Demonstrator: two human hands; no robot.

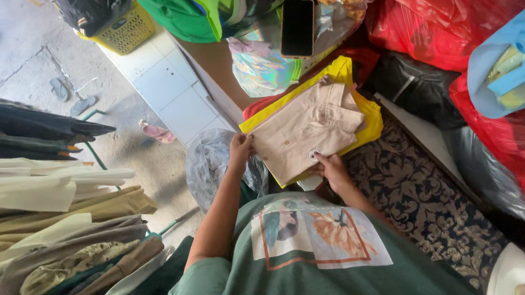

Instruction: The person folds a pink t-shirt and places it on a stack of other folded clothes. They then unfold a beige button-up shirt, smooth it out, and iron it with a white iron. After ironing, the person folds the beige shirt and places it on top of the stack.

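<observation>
- Beige folded shirt (307, 129) lies on a yellow garment (357, 108), which sits on a red cloth (257, 107) at the near edge of the desk (215, 62).
- I see my left hand (240, 150) at the shirt's left edge, fingers closed on the fabric there.
- My right hand (332, 167) rests at the shirt's lower edge; its fingers (318, 156) press on the cloth, though I cannot tell whether they pinch it.
- Just beyond the shirt, a black phone (297, 27) lies on shiny plastic bags (263, 65).
- Red bags (443, 21) are heaped to the right, and a patterned dark cloth (410, 184) spreads below them.
- Well to the left, clothes on hangers (55, 227) fill a rack, and a yellow basket (125, 31) stands on the white tiles.
</observation>
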